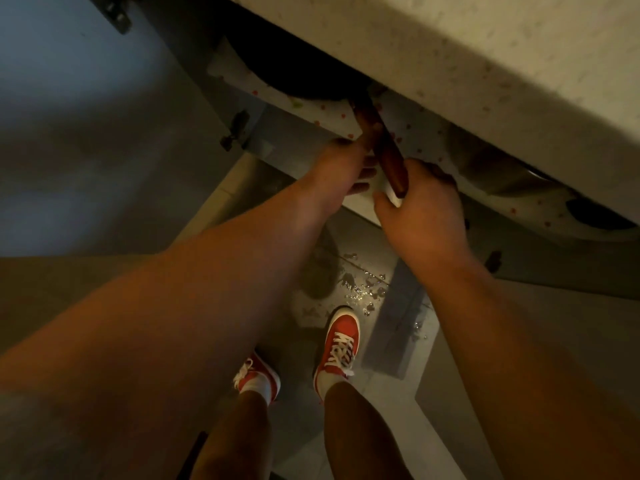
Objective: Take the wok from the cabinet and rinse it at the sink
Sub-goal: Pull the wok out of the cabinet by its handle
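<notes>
Gripping the wooden handle point(379, 147) near its free end, the right hand point(420, 209) is closing round it while the left hand point(341, 164) is clasping higher up, the wok point(294, 74) lying inside the cabinet point(242, 81), handle pointing outward

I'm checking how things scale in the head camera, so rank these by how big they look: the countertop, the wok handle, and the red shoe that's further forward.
1. countertop, largest.
2. red shoe.
3. wok handle, only slightly smaller in area; it sits nearer the camera, so true sizes stay unsure.
</notes>
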A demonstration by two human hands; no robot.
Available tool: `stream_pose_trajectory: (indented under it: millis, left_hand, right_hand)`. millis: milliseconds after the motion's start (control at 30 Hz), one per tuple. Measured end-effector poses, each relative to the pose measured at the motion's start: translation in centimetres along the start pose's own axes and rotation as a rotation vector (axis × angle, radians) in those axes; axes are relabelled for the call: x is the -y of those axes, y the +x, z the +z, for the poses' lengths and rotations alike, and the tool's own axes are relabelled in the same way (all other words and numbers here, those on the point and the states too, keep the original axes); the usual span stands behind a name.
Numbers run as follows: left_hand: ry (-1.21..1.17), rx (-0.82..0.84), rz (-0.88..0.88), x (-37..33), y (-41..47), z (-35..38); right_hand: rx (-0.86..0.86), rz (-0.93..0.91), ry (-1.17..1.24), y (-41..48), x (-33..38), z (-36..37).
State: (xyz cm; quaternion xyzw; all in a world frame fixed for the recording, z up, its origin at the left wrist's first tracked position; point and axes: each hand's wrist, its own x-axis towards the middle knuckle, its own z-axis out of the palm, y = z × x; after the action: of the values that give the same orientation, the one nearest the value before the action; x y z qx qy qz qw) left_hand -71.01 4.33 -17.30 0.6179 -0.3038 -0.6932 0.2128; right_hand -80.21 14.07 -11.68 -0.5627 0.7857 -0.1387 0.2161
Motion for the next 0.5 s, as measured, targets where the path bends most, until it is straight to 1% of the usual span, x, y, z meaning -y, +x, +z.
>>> stream_pose_trajectory:
  millis: [67, 133, 167, 233, 300, 367, 400, 500]
  left_hand:
    - [-0.043, 0.034, 0.007, -0.2, 0.6, 0.1]
    - [-0.053, 0.042, -0.012, -0.6, 1.3, 0.3]
    - [-0.063, 0.048, -0.022, -0.8, 1.7, 0.4]
    - [-0.117, 0.070, -0.054, -1.1, 2.4, 0.2]
    - [-0.196, 0.091, -0.098, -1.5, 2.8, -0.2]
    - [-0.238, 0.108, -0.132, -1.7, 3.1, -0.4]
    - [-0.251, 0.108, -0.140, -1.8, 3.2, -0.5]
    - [-0.272, 0.075, -0.131, -2.1, 3.6, -0.7]
  right_hand:
    - [0.048, 0.066, 0.130, 0.8, 0.0, 0.6]
    - [0.134, 0.198, 0.287, 2.4, 0.1, 1.2]
    - [0.191, 0.280, 0.408, 3.2, 0.2, 1.4]
    - [0.343, 0.427, 0.675, 4.8, 0.3, 1.9]
    - [0.535, 0.503, 0.838, 6.3, 0.5, 2.5]
    - [0.680, 0.545, 0.898, 7.2, 0.7, 2.8]
    - [0.719, 0.560, 0.912, 7.5, 0.7, 3.0]
    - [0.743, 0.596, 0.941, 7.7, 0.9, 3.5]
